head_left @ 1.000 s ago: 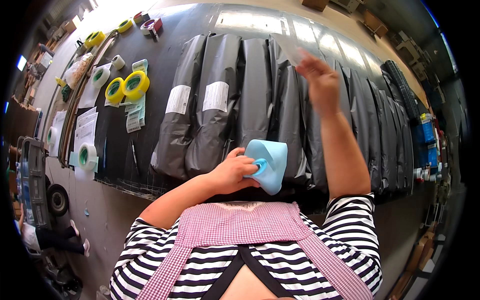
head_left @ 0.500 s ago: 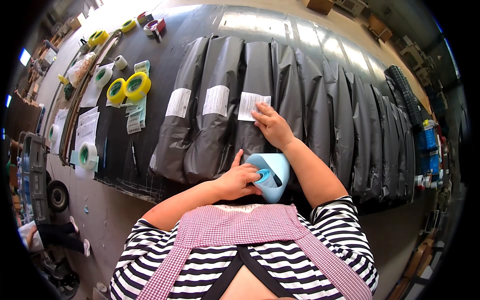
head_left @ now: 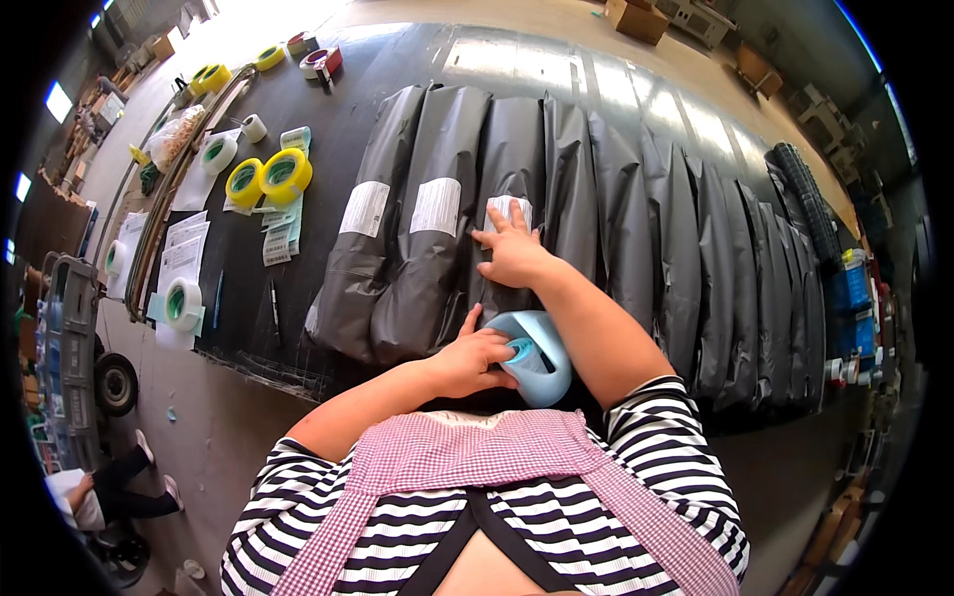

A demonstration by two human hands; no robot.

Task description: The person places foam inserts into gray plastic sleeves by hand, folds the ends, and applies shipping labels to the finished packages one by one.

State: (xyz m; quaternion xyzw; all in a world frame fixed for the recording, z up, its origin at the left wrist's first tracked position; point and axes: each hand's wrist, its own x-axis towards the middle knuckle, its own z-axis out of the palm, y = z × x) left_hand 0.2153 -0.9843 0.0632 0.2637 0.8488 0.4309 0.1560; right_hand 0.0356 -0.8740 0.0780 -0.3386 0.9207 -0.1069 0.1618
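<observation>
r hand [head_left: 514,250] spread open, flat over wht label [head_left: 505,207] on grey bag [head_left: 515,149]. l hand [head_left: 469,363] gripping blue roll [head_left: 546,384], exact finger pos. unclear.

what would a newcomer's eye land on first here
Probably the row of dark grey plastic packages lying side by side across the black table. Next, in the middle, the right hand is spread over a white label on the third package from the left, while the left hand holds a light blue roll. Two bright yellow tape rolls stand out toward the table's left side.
</observation>
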